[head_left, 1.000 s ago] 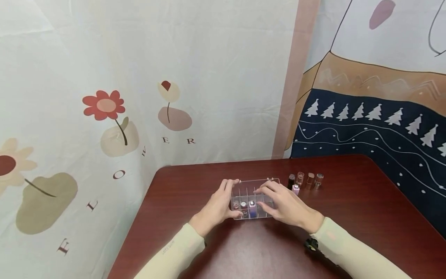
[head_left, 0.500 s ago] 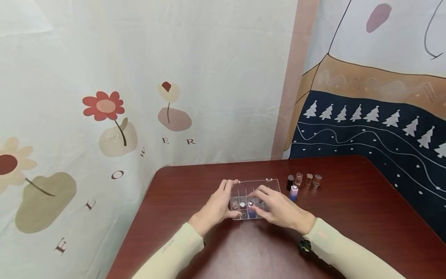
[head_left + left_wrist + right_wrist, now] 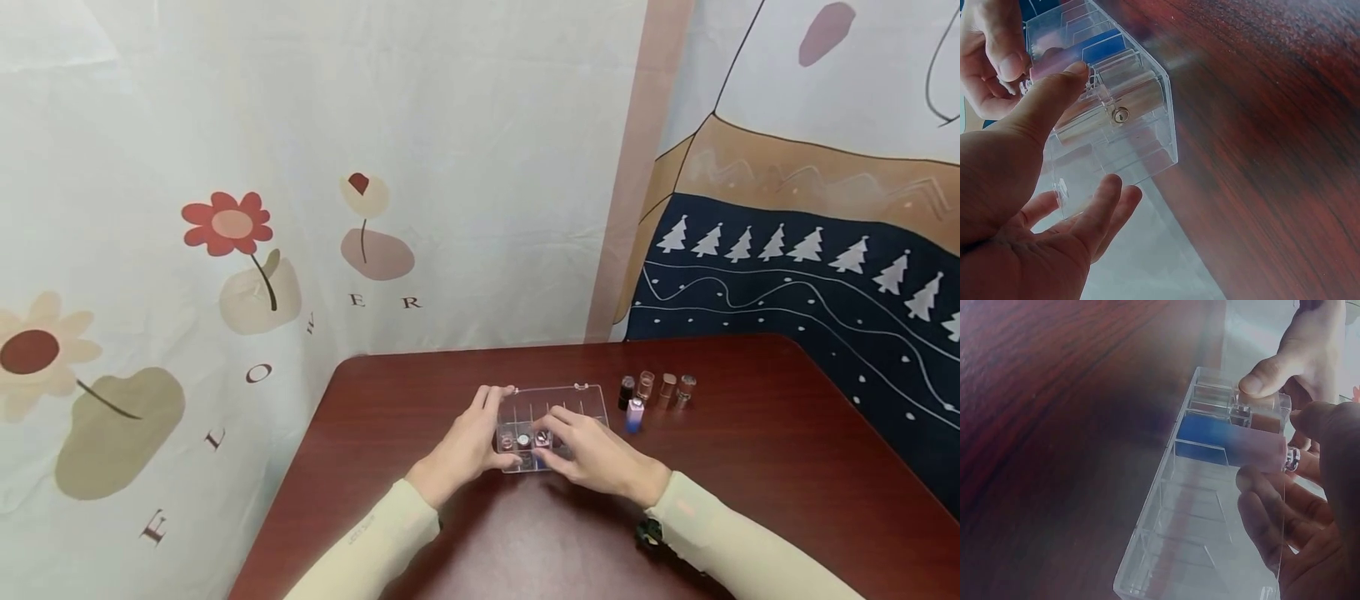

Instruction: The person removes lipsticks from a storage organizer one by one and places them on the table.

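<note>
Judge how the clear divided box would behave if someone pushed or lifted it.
The clear divided box looks like thin, hard plastic, so probably stiff and light. On the polished table it would likely slide easily; the left hand grips its end. The tubes lying inside may shift or roll if it tilts.

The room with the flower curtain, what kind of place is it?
Probably a home corner set up for filming: printed flower cloth and tree-patterned cloth cover the walls behind a dark red wooden table with a clear plastic divided box.

The head view looks down from afar; both wrist views closely share the clear organizer box.
</note>
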Tool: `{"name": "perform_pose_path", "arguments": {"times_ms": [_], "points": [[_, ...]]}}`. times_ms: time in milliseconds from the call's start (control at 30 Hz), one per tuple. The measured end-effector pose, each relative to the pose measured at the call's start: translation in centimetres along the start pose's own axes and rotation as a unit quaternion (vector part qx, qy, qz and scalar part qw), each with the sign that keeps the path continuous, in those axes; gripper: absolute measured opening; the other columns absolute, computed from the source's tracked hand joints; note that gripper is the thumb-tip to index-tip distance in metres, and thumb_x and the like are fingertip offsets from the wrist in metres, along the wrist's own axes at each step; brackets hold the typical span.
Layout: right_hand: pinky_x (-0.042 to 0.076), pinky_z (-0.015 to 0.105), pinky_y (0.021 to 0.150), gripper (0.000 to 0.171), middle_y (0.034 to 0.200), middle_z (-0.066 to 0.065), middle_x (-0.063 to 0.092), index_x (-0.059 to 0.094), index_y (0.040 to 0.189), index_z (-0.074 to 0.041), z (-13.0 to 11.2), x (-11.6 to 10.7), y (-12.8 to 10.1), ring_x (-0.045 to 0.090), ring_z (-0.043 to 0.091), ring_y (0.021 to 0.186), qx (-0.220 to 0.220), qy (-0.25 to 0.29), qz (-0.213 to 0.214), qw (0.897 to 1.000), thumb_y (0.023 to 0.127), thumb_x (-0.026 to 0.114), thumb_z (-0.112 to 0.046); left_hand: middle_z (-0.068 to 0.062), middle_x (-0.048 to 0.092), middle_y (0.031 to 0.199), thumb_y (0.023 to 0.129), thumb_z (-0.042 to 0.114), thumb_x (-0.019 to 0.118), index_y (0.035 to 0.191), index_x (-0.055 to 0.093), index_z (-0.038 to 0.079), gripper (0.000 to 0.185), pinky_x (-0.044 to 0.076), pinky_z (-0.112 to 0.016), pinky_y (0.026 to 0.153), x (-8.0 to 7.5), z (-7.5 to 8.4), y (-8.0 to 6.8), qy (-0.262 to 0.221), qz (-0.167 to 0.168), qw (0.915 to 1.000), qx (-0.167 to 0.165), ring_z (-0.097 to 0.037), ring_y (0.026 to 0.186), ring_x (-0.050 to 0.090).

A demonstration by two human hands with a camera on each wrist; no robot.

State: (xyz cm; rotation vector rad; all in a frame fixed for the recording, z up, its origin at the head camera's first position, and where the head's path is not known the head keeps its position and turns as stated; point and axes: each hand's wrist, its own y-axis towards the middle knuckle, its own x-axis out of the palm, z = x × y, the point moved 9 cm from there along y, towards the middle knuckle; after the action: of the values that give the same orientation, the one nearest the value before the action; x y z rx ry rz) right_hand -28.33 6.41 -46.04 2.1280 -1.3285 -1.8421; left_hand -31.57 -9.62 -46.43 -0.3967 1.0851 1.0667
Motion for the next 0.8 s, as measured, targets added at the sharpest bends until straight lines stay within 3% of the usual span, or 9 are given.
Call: {"name": "perform_pose_path", "arguments": {"times_ms": [333,800], "points": [[0.057,0.016,0.074,0.024,0.114,-0.002,0.076,0.081,0.127,-0.01,0.47,0.14,-0.05,0.062,0.0,0.082,0.018,0.009,-0.003,1.0,0.106,0.088,-0.018,-0.024,0.059,0.151,0.082,0.019,0.11,0.166,0.045,0.004,0.107,0.07,-0.05,0.099,0.09,-0.06,0.09,0.004,-0.004,1.0,0.001,-0.036,0.109,0.077],[0.061,0.018,0.074,0.019,0.112,0.0,0.078,0.081,0.123,-0.01,0.29,-0.29,-0.1,0.071,0.009,0.081,0.003,0.0,0.003,1.0,0.105,0.087,-0.014,-0.024,0.059,0.15,0.082,0.02,0.11,0.167,0.046,0.002,0.108,0.071,-0.049,0.097,-0.14,0.16,-0.01,-0.002,0.0,1.0,0.006,-0.035,0.107,0.078]]}}
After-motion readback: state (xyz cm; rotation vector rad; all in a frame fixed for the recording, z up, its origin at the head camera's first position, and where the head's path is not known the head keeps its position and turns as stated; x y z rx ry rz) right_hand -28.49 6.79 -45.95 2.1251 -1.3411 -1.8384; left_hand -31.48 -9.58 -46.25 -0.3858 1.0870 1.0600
